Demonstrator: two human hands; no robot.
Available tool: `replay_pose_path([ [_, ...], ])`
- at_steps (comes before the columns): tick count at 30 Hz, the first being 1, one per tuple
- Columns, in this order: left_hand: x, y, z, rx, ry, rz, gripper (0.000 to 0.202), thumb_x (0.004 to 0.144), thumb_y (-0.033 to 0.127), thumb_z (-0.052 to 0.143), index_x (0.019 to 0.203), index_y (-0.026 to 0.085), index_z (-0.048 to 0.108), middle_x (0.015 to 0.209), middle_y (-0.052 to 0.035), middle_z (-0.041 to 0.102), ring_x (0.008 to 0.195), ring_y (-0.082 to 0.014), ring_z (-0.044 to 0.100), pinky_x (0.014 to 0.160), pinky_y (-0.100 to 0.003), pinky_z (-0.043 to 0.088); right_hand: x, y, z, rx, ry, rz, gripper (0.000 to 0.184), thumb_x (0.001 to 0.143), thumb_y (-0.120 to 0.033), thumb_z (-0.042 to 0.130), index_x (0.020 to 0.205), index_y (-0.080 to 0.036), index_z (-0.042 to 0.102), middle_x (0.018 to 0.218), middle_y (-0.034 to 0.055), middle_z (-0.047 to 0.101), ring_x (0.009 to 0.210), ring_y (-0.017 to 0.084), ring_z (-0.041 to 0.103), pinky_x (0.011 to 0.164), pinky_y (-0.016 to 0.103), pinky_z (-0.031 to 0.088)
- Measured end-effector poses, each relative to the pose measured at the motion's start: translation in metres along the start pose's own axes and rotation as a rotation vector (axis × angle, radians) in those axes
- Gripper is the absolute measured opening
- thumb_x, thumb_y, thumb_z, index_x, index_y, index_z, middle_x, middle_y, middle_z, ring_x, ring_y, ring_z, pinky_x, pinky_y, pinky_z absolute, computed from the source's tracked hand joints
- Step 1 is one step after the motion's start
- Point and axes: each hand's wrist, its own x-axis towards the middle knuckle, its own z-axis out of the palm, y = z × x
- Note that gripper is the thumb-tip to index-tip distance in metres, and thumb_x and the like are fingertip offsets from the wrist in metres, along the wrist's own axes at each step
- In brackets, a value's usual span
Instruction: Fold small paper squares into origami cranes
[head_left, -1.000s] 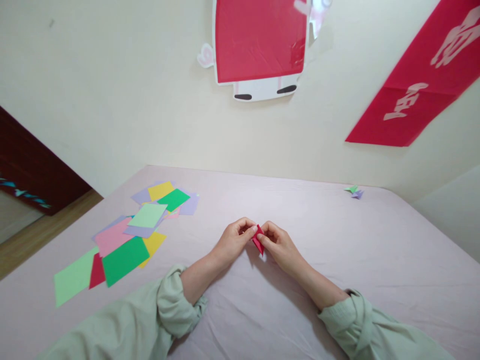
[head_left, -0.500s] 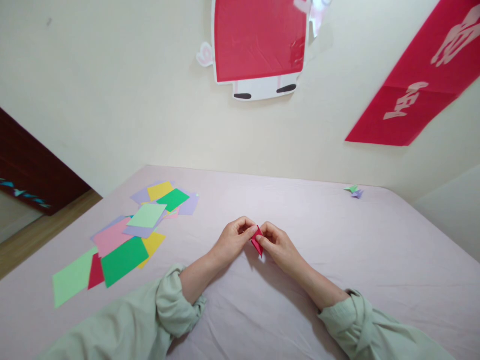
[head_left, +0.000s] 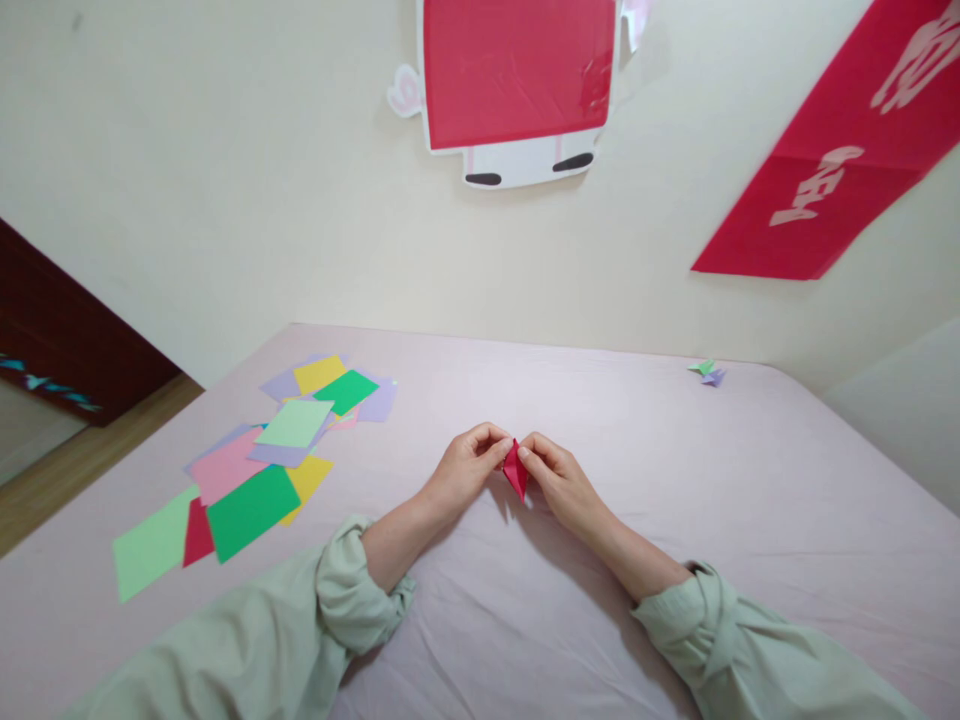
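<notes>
A small piece of folded red paper [head_left: 516,472], narrow and diamond-shaped with a point facing down, is held between my two hands over the middle of the bed-like surface. My left hand [head_left: 474,468] pinches its upper left edge between thumb and fingers. On the other side, my right hand [head_left: 556,474] grips the upper right edge with thumb and forefinger. Some of the paper's upper part is hidden by the fingertips.
Loose coloured paper sheets [head_left: 253,513] lie overlapping on the pale pink sheet [head_left: 465,640] at left. Two small folded paper shapes, one green [head_left: 703,368] and one purple [head_left: 714,378], sit at the far right. Behind stands a wall [head_left: 337,220] with red decorations.
The red paper has turned slightly, showing more of its front face. My right thumb has shifted from across the paper to its right edge. The view has tilted a little.
</notes>
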Motion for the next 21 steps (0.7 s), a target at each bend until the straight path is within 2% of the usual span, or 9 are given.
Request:
replay_pose_path([
  [15,-0.0014,0.0016,0.0011,-0.061,-0.026,-0.053,0.025,0.079,0.038,0.063,0.076,0.014,0.059,0.070,0.0018,0.055,0.067,-0.0105,0.049,0.067,-0.023,0.038,-0.0002,0.0013,-0.0010,-0.022,0.000,-0.011,0.030,0.090,-0.038,0.046,0.066,-0.020,0.047,0.062,-0.0031,0.045,0.061,0.013,0.042,0.060,0.025,0.035],
  [21,0.0003,-0.0026,-0.0001,0.019,-0.009,0.006,0.022,0.080,0.036,0.062,0.077,0.014,0.060,0.070,0.0012,0.057,0.068,-0.0112,0.050,0.068,-0.024,0.039,0.0011,0.0041,-0.0004,-0.016,0.003,-0.021,0.032,0.090,-0.040,0.047,0.065,-0.020,0.047,0.062,-0.0027,0.046,0.061,0.013,0.042,0.060,0.025,0.036],
])
